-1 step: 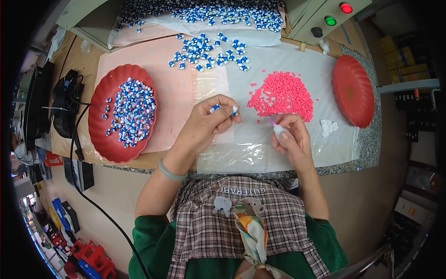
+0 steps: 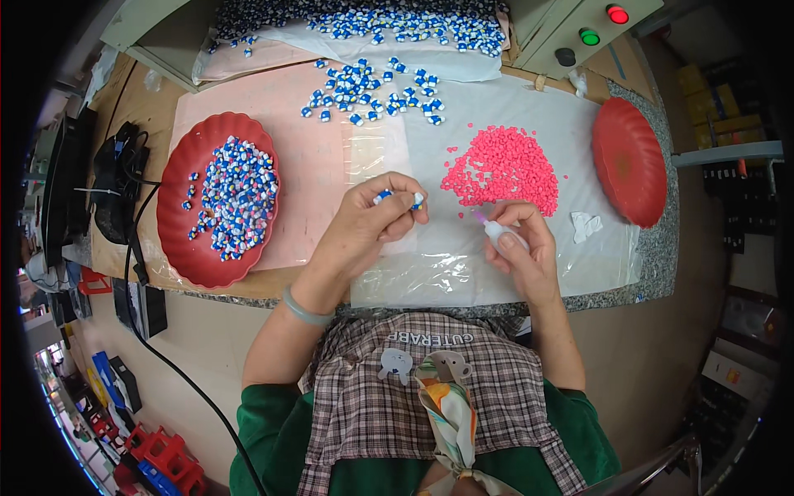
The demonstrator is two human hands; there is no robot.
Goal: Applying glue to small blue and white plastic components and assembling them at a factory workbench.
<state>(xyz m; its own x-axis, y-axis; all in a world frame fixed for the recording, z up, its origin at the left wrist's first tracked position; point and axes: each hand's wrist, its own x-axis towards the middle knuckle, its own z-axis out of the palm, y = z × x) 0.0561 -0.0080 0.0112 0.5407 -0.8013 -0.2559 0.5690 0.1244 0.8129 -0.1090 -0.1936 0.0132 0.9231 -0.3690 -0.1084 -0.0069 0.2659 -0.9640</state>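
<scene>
My left hand point(image 2: 368, 221) is closed on small blue-and-white figures point(image 2: 418, 201); one pokes out at the thumb and fingertips, another shows between the fingers. Facing it, my right hand point(image 2: 532, 252) grips a small white squeeze bottle point(image 2: 499, 235) whose thin pinkish-purple tip points up and left, apart from the figures. Just beyond the bottle, a spread of small bright pink pieces point(image 2: 506, 165) lies on the pale sheet. More blue-and-white figures point(image 2: 356, 89) are scattered farther back. A red scalloped plate point(image 2: 175, 240) on the left carries a heap of figures, some with pink on them.
Another red scalloped plate point(image 2: 628, 161) stands at the right edge of the table. Crumpled white tissue point(image 2: 585, 226) lies near my right hand. At the back, a metal housing point(image 2: 546, 41) with red and green lights holds many more figures. A black cable point(image 2: 142, 318) runs down the left.
The squeeze bottle's tip has shifted very slightly to the left. Both hands keep their grips, and nothing else has visibly moved.
</scene>
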